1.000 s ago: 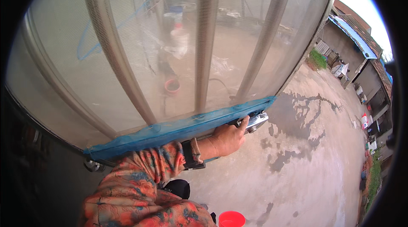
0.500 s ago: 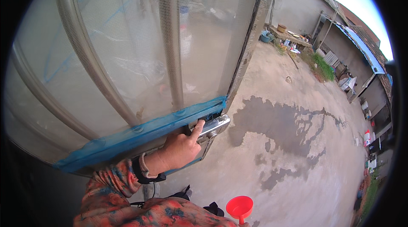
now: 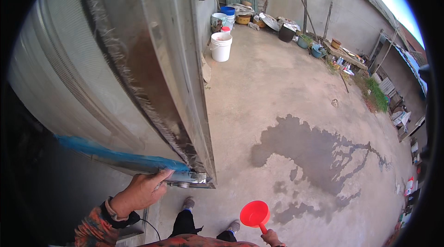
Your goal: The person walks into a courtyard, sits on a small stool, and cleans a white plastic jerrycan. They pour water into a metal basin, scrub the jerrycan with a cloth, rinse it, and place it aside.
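Your bare left hand [image 3: 143, 194] touches the blue strip [image 3: 120, 151] across the silver metal-framed screen door [image 3: 178, 76]; to its right, your right hand [image 3: 271, 237] holds a round red plastic dipper [image 3: 254, 213], a dark wet patch [image 3: 303, 147] beyond.

The left forearm [image 3: 95, 228] rises from the lower left, and the left hand [image 3: 141, 193] stretches up and rightward, its fingers bent and one digit, perhaps the index finger, reaching furthest. The right hand [image 3: 272, 237] is low at the bottom edge, curled in a grip.
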Demonstrator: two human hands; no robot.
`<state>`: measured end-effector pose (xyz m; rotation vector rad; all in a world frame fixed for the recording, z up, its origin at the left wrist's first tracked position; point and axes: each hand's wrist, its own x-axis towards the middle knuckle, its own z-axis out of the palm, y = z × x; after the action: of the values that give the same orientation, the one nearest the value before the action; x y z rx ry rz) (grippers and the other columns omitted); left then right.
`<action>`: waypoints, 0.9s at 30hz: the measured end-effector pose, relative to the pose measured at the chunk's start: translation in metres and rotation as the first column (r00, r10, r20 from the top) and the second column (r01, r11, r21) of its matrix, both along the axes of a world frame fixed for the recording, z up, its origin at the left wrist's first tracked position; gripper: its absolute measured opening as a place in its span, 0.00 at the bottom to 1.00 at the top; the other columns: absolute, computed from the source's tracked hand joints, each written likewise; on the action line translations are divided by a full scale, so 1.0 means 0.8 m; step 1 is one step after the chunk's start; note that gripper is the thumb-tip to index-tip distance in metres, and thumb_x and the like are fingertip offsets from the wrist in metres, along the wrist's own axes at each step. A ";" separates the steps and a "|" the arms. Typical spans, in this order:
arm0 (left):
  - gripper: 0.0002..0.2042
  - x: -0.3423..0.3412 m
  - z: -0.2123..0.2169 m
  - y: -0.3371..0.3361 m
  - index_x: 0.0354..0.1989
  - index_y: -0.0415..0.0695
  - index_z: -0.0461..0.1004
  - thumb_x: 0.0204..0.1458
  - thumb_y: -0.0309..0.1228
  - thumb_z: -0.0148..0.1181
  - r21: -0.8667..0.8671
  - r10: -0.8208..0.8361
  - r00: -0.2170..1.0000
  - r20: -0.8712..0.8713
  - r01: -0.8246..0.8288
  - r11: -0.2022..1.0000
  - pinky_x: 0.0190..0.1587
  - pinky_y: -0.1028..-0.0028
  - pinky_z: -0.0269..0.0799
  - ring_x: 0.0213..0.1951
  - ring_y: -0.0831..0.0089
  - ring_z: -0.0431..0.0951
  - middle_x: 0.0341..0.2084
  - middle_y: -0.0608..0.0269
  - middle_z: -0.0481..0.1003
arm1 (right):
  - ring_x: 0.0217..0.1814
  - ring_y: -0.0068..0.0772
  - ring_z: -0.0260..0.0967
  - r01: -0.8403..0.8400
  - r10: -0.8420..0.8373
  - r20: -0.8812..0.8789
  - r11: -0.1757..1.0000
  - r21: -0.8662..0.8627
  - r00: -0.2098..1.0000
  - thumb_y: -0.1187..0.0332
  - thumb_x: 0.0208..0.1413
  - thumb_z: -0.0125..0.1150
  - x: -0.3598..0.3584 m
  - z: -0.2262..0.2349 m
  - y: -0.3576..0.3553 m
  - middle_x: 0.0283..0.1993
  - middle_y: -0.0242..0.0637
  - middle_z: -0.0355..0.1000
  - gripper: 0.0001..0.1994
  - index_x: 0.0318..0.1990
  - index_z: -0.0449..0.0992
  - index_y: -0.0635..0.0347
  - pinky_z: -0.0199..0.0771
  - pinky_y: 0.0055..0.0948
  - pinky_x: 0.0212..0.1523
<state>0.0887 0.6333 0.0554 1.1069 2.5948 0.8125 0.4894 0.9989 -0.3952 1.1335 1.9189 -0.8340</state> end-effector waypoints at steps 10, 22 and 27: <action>0.13 0.177 -0.036 -0.138 0.44 0.39 0.76 0.51 0.28 0.56 0.019 0.334 0.939 0.082 -0.336 0.942 0.48 0.59 0.70 0.43 0.51 0.76 0.39 0.51 0.78 | 0.45 0.47 0.78 -0.175 0.157 0.103 0.965 0.195 0.982 0.59 0.45 0.62 0.093 0.026 0.034 0.38 0.52 0.79 0.21 0.42 0.77 0.68 0.78 0.39 0.47; 0.13 0.392 -0.076 -0.416 0.44 0.40 0.75 0.50 0.27 0.57 -0.101 0.569 0.805 -0.165 -0.588 0.803 0.47 0.59 0.71 0.43 0.54 0.77 0.39 0.51 0.78 | 0.49 0.50 0.76 -0.369 0.366 0.056 0.902 0.224 0.929 0.58 0.47 0.59 0.133 0.048 -0.006 0.43 0.52 0.78 0.20 0.42 0.79 0.65 0.76 0.43 0.50; 0.13 0.452 -0.077 -0.505 0.44 0.40 0.75 0.49 0.26 0.57 -0.111 0.669 0.648 -0.363 -0.743 0.660 0.46 0.59 0.72 0.42 0.55 0.77 0.38 0.51 0.78 | 0.46 0.48 0.77 -0.344 0.346 0.045 0.895 0.285 0.937 0.58 0.47 0.59 0.154 0.065 -0.052 0.39 0.48 0.79 0.19 0.41 0.80 0.62 0.76 0.41 0.49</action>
<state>0.4505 0.2290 -0.0060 0.0650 3.3112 0.4102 0.6124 0.9573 -0.3436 0.9074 2.2139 -0.3705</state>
